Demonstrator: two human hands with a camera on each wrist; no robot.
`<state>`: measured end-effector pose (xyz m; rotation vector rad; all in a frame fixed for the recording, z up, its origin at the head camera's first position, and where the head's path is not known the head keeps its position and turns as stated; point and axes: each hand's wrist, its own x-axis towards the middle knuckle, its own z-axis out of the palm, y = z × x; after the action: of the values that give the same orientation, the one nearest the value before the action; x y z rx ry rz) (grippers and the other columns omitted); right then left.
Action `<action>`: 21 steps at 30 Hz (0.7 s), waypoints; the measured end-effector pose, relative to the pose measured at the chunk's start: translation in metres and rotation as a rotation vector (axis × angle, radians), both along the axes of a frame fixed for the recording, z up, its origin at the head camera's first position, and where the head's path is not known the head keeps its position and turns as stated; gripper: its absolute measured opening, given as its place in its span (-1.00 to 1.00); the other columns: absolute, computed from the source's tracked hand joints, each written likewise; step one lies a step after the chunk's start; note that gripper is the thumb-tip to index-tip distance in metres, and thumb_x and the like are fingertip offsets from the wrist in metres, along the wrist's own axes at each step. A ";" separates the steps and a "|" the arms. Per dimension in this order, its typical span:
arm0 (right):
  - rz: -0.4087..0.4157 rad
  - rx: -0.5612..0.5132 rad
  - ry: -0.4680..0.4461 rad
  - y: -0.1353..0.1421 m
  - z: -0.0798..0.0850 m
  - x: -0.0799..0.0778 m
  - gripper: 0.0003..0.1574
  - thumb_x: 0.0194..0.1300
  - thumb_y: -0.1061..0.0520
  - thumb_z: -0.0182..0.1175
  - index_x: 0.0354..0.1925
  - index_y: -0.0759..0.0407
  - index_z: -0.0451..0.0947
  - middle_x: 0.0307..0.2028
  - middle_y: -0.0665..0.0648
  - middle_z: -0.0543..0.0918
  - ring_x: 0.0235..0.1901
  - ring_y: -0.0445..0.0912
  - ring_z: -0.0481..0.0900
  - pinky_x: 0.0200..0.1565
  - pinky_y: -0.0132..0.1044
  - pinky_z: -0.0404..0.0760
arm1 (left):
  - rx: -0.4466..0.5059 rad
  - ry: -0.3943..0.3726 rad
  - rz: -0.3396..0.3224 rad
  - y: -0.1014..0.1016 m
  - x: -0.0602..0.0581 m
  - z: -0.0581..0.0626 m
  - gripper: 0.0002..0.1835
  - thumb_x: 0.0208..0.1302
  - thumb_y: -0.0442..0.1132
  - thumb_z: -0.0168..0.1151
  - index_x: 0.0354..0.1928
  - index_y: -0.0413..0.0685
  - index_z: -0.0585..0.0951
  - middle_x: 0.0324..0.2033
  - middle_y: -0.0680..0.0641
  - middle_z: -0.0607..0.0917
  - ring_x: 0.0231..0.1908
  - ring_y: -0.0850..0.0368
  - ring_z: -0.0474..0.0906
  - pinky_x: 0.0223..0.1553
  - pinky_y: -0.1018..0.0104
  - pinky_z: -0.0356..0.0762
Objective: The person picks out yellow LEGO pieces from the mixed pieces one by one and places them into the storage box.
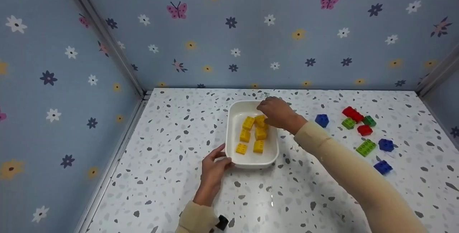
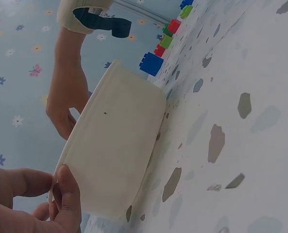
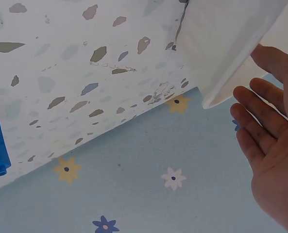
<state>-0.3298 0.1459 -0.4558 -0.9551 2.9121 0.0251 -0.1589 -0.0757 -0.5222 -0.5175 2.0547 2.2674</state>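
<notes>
A white plastic tub [image 1: 252,161] stands on the table with several yellow toy bricks [image 1: 245,135] inside it. My left hand [image 1: 214,165] pinches the tub's near left corner; the left wrist view shows thumb and fingers on the rim of the tub [image 2: 119,141]. Over the tub's far right part is my right hand [image 1: 279,113], partly covering the yellow brick below it. In the right wrist view the fingers of the right hand [image 3: 275,126] are loosely bent beside the tub's rim [image 3: 231,73], and no brick shows between them.
To the right lie loose toy bricks: a blue brick [image 1: 322,120] nearest the tub, red bricks [image 1: 353,114], green ones [image 1: 366,147] and more blue ones [image 1: 383,167]. The speckled table [image 1: 172,129] meets flower-patterned walls [image 1: 251,39] at the back and left.
</notes>
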 end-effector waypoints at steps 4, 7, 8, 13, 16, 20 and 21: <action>0.019 -0.009 0.025 0.003 0.003 0.005 -0.42 0.36 0.17 0.46 0.30 0.24 0.64 0.24 0.24 0.69 0.27 0.18 0.58 0.46 0.12 0.45 | -0.005 0.001 0.004 0.000 0.000 0.000 -0.37 0.28 -0.51 0.27 0.43 -0.25 0.53 0.04 -0.33 0.56 -0.23 0.04 0.68 -0.11 0.34 0.77; 0.026 -0.009 0.045 0.005 0.004 0.009 -0.42 0.36 0.16 0.45 0.31 0.25 0.63 0.24 0.24 0.69 0.26 0.18 0.59 0.47 0.11 0.43 | -0.019 0.001 0.002 0.001 0.000 0.001 -0.36 0.28 -0.50 0.27 0.44 -0.24 0.52 0.05 -0.31 0.56 -0.20 0.00 0.69 -0.09 0.32 0.77; 0.025 -0.013 0.048 0.006 0.005 0.010 -0.41 0.36 0.16 0.45 0.31 0.25 0.63 0.25 0.25 0.68 0.26 0.19 0.59 0.48 0.11 0.42 | -0.023 0.002 0.000 0.001 0.000 0.002 -0.36 0.28 -0.50 0.27 0.44 -0.24 0.52 0.06 -0.31 0.56 -0.19 0.00 0.69 -0.09 0.32 0.77; 0.011 -0.062 0.070 0.014 0.011 0.016 -0.38 0.36 0.15 0.46 0.33 0.25 0.60 0.28 0.25 0.66 0.32 0.19 0.56 0.51 0.12 0.37 | -0.039 -0.011 0.004 0.002 0.000 0.002 -0.36 0.29 -0.48 0.28 0.44 -0.21 0.53 0.05 -0.27 0.58 -0.23 0.08 0.65 -0.11 0.35 0.75; 0.004 -0.092 0.097 0.020 0.014 0.020 -0.37 0.35 0.14 0.47 0.33 0.26 0.60 0.28 0.26 0.66 0.31 0.20 0.56 0.50 0.13 0.38 | -0.041 -0.015 0.003 0.001 -0.001 0.000 -0.37 0.29 -0.47 0.27 0.44 -0.19 0.54 0.04 -0.27 0.58 -0.22 0.08 0.65 -0.11 0.38 0.74; -0.010 -0.135 0.130 0.031 0.015 0.025 -0.35 0.32 0.15 0.50 0.31 0.27 0.61 0.26 0.28 0.67 0.29 0.21 0.57 0.48 0.15 0.41 | -0.038 -0.020 -0.003 0.001 -0.002 -0.002 -0.38 0.31 -0.47 0.26 0.44 -0.19 0.54 0.05 -0.27 0.56 -0.20 0.05 0.65 -0.09 0.37 0.74; -0.015 -0.148 0.135 0.035 0.015 0.025 -0.35 0.31 0.15 0.51 0.31 0.27 0.61 0.26 0.28 0.67 0.28 0.21 0.58 0.48 0.15 0.41 | -0.039 -0.023 -0.002 0.001 -0.003 -0.002 -0.38 0.31 -0.48 0.25 0.44 -0.19 0.54 0.05 -0.27 0.56 -0.19 0.05 0.65 -0.09 0.37 0.74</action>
<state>-0.3043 0.1806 -0.4411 -0.9889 3.0817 -0.1346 -0.1615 -0.0745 -0.5242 -0.5404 2.0915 2.2141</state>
